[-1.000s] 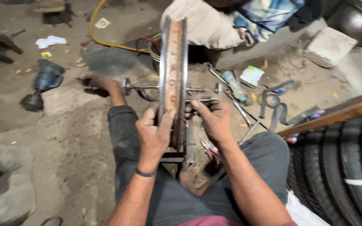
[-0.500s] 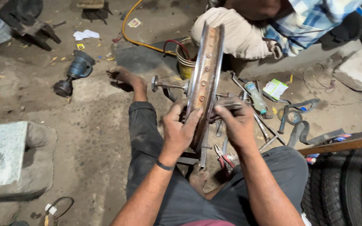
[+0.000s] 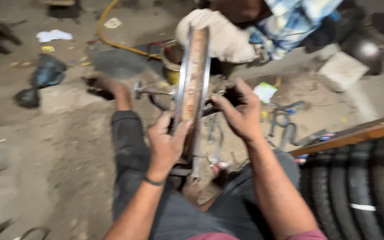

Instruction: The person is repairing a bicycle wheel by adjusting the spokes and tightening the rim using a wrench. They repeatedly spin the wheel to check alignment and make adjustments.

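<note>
A metal wheel rim (image 3: 192,84) stands upright on edge between my knees, seen edge-on, with an axle (image 3: 150,92) sticking out to its left. My left hand (image 3: 165,144) grips the near left side of the rim. On the rim's right side, my right hand (image 3: 241,111) reaches in at the hub, fingers curled around a dark part there. My left foot (image 3: 105,86) rests on the ground beside the axle end. The frame is blurred.
Another person in a checked shirt (image 3: 298,24) crouches just behind the rim. Tyres (image 3: 361,186) are stacked at my right under a wooden plank (image 3: 356,133). Metal tools (image 3: 285,122) lie on the dirt floor at right, a dark lump (image 3: 43,78) and a yellow hose (image 3: 116,40) at left.
The view has swung back to the right, and the rim now leans less. My right hand has shifted up along the rim's right side toward the hub. My left hand keeps its grip.
</note>
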A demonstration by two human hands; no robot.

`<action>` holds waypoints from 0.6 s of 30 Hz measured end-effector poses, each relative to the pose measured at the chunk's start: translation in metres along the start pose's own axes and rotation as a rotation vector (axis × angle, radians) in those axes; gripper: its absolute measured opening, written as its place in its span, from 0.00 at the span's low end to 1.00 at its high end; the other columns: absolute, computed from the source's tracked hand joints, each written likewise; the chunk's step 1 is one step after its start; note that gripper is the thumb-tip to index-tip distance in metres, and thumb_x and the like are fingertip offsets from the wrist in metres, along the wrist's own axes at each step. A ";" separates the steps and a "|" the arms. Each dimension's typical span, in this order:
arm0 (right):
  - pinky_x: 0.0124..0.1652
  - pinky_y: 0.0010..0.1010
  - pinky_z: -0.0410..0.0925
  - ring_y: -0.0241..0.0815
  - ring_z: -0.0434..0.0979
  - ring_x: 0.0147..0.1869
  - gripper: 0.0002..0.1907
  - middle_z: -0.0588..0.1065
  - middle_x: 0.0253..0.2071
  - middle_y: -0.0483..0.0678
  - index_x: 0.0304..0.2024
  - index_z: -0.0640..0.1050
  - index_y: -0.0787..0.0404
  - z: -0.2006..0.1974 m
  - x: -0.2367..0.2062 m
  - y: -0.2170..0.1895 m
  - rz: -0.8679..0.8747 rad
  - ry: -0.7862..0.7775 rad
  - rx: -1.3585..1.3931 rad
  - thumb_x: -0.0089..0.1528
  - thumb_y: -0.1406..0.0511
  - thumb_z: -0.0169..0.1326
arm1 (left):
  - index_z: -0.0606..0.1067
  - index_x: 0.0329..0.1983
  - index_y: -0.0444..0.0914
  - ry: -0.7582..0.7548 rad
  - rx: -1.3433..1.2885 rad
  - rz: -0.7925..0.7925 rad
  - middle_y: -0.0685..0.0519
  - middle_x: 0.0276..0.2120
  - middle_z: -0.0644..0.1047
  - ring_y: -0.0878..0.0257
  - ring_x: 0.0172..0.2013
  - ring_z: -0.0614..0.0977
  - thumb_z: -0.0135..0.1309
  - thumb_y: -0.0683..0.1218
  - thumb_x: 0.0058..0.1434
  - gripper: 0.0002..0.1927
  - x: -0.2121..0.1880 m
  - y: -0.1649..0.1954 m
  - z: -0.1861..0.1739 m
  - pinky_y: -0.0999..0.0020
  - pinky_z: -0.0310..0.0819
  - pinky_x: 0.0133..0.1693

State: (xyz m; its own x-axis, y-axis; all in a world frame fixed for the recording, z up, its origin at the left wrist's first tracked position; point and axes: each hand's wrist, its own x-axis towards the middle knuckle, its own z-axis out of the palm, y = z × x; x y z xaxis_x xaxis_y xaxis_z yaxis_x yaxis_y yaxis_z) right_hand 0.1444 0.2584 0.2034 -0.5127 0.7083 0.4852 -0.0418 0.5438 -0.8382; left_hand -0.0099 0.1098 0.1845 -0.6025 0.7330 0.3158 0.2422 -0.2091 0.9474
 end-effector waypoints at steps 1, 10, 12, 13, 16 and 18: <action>0.38 0.26 0.70 0.33 0.75 0.37 0.06 0.75 0.34 0.46 0.41 0.74 0.67 -0.002 -0.002 0.000 0.066 -0.021 0.083 0.68 0.71 0.59 | 0.78 0.41 0.33 0.011 -0.013 0.059 0.53 0.30 0.79 0.69 0.33 0.75 0.62 0.44 0.64 0.08 0.001 0.000 -0.002 0.71 0.73 0.38; 0.33 0.25 0.72 0.32 0.77 0.32 0.05 0.77 0.31 0.44 0.44 0.75 0.66 -0.002 -0.011 -0.016 0.215 0.034 0.252 0.68 0.70 0.56 | 0.79 0.41 0.32 0.000 -0.048 0.058 0.55 0.30 0.80 0.71 0.32 0.76 0.61 0.42 0.64 0.08 0.004 0.006 0.007 0.72 0.74 0.37; 0.35 0.24 0.71 0.31 0.77 0.34 0.09 0.76 0.35 0.44 0.50 0.75 0.66 -0.002 0.001 -0.015 0.133 0.019 0.193 0.69 0.70 0.55 | 0.79 0.41 0.32 -0.006 -0.093 -0.010 0.57 0.30 0.79 0.73 0.33 0.74 0.62 0.42 0.64 0.08 0.003 0.005 0.009 0.73 0.72 0.36; 0.34 0.24 0.70 0.32 0.76 0.34 0.07 0.75 0.34 0.45 0.48 0.75 0.67 -0.004 0.004 -0.014 0.099 0.023 0.101 0.69 0.69 0.55 | 0.79 0.41 0.32 -0.006 -0.095 -0.006 0.57 0.31 0.80 0.73 0.33 0.75 0.62 0.42 0.64 0.08 0.003 0.004 0.010 0.73 0.73 0.37; 0.31 0.25 0.70 0.33 0.75 0.31 0.06 0.74 0.30 0.46 0.43 0.75 0.67 -0.009 -0.002 -0.005 0.133 0.008 0.009 0.70 0.68 0.56 | 0.79 0.41 0.31 -0.004 -0.099 0.006 0.59 0.32 0.79 0.74 0.34 0.75 0.62 0.42 0.64 0.09 0.004 0.003 0.011 0.74 0.72 0.38; 0.28 0.25 0.70 0.33 0.76 0.28 0.06 0.75 0.27 0.45 0.41 0.76 0.66 -0.011 -0.022 0.002 0.324 -0.014 0.198 0.69 0.67 0.56 | 0.79 0.41 0.32 -0.021 -0.097 0.036 0.59 0.31 0.75 0.74 0.34 0.73 0.63 0.42 0.65 0.08 0.006 0.003 0.011 0.74 0.70 0.38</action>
State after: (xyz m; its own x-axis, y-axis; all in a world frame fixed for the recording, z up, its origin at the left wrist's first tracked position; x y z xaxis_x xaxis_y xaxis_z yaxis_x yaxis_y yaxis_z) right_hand 0.1653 0.2488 0.1939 -0.5382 0.8224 0.1847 -0.0398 0.1941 -0.9802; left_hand -0.0045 0.1208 0.1886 -0.5782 0.7371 0.3498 0.1885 -0.2964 0.9363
